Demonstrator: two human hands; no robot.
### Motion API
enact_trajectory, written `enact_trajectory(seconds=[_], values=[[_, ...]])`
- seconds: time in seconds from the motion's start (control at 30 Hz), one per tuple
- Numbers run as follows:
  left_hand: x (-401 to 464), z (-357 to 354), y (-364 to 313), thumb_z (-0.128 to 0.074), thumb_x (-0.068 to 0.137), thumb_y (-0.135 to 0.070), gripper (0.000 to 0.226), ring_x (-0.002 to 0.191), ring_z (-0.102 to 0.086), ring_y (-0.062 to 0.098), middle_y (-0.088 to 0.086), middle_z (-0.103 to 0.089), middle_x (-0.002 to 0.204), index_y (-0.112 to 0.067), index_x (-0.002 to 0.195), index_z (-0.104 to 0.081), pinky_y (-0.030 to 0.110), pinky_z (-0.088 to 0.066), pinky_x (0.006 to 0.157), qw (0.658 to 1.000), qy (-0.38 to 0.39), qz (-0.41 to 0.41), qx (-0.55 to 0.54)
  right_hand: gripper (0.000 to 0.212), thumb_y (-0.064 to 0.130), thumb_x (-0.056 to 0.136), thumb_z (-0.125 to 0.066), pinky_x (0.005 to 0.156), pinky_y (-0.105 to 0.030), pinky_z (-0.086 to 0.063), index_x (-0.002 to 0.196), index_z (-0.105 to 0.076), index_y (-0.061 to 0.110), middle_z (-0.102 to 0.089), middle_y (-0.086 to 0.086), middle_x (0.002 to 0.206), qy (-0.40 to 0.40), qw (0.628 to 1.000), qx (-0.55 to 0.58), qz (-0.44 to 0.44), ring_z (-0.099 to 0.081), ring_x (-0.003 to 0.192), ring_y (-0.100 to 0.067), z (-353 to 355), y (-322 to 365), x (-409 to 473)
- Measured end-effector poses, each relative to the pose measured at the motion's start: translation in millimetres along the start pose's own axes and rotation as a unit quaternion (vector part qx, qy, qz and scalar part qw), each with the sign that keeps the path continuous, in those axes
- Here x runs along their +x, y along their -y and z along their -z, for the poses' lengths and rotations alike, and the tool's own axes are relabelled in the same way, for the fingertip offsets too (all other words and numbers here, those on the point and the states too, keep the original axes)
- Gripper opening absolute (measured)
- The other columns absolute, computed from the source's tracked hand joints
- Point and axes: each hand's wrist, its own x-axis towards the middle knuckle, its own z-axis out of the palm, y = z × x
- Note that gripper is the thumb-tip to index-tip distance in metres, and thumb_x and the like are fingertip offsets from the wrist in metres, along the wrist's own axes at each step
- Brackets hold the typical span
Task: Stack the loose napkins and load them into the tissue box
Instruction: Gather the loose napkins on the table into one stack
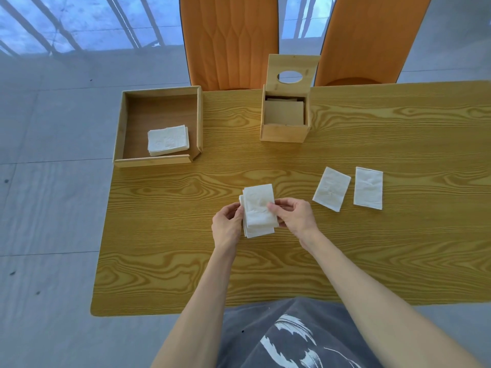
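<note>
Currently listed: napkin stack (258, 211) at table (398, 261) centre, pinched between left hand (227, 227) on its left edge and right hand (296, 217) on its right, both closed on it; layers visibly offset. Two loose napkins (331, 188) and (368, 187) lie flat to the right, apart from each other. Tissue box (284, 128), lid up, stands further back. Tray (119, 134) holds another pile (168, 140). Risk: skewed layers may fan out or snag on the box opening; a light pinch may let sheets slip

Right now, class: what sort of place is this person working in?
Probably a dining area: a wood-grain table, two orange padded chairs pulled up to it, and a wooden tissue box on top.
</note>
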Motion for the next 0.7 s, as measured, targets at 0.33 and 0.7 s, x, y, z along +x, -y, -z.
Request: enact_trajectory(seconds=[0.33,0.7], values=[[-3.6,-1.5,-2.0,-0.074,0.088,-0.025,0.03,0.095,-0.074,0.018,0.001,-0.077,0.101,-0.015,0.116,-0.07,0.037,-0.058,0.088,1.0,0.005,0.008,0.011,0.034,0.047,0.079,-0.078,0.071,-0.034,-0.056,0.098,-0.072,0.019,-0.073,0.006,0.087,-0.108,0.958,-0.263,0.039,-0.069,0.082,-0.015,-17.0,-3.4,-4.5],[-7.2,-9.3,-5.9,-0.079,0.082,-0.021,0.032,0.092,-0.073,0.017,-0.002,-0.076,0.1,-0.024,0.112,-0.069,0.046,-0.059,0.087,0.996,-0.026,-0.011,0.081,0.045,0.046,0.1,-0.046,0.083,-0.041,-0.047,0.134,-0.051,0.017,-0.049,-0.01,0.138,-0.329,0.911,-0.247,-0.034,-0.061,0.11,-0.032,47.8,10.3,10.0]])
